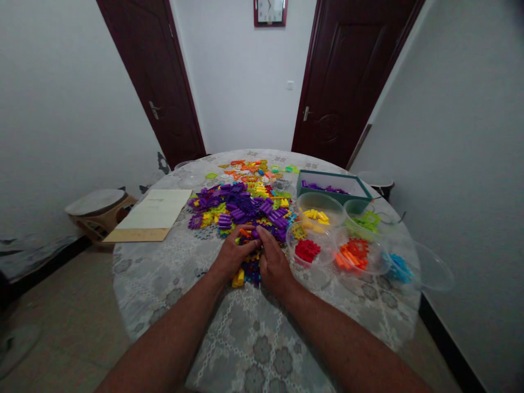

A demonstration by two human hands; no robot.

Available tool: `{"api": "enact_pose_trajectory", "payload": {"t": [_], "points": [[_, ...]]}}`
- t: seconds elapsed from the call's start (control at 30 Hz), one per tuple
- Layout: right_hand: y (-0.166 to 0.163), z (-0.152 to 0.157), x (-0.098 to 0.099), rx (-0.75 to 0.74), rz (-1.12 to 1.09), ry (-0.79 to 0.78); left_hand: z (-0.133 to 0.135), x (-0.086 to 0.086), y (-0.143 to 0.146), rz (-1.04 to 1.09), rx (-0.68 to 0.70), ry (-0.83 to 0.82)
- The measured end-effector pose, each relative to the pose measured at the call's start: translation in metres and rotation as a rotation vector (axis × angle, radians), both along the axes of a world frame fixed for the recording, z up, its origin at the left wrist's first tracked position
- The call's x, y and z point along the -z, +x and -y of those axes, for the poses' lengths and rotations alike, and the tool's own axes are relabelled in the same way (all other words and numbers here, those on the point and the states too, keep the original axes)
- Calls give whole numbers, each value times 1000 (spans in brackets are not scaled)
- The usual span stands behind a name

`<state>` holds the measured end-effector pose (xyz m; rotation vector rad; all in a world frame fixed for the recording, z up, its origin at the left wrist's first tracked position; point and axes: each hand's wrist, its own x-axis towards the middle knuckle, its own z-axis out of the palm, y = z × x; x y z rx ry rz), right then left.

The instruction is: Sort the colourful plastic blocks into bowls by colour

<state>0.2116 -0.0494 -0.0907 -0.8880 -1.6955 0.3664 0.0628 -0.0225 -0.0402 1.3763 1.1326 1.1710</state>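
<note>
My left hand is closed on a small orange plastic building piece at the near edge of a colourful pile. Close against it, my right hand has its fingers pinched at a small purple building piece. The two hands almost touch, and their fingers partly hide both pieces. Just beyond them lies the heap of mostly purple building pieces, with yellow, green and blue ones mixed in. A yellow piece rests on the tablecloth below my left hand.
On the right, clear round tubs hold sorted pieces: yellow, red, orange, green and blue. Behind them stands a green-edged box with purple pieces. A paper folder lies on the left of the round table.
</note>
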Motion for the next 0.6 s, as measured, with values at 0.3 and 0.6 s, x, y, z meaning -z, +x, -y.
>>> {"api": "enact_pose_trajectory", "payload": {"t": [0.3,0.6], "points": [[5,5,-8,80,-272,-228,-11,0,-4,403,-13,-176],[3,16,-16,-104,-607,-621,-26,4,-12,723,-22,-256]]}}
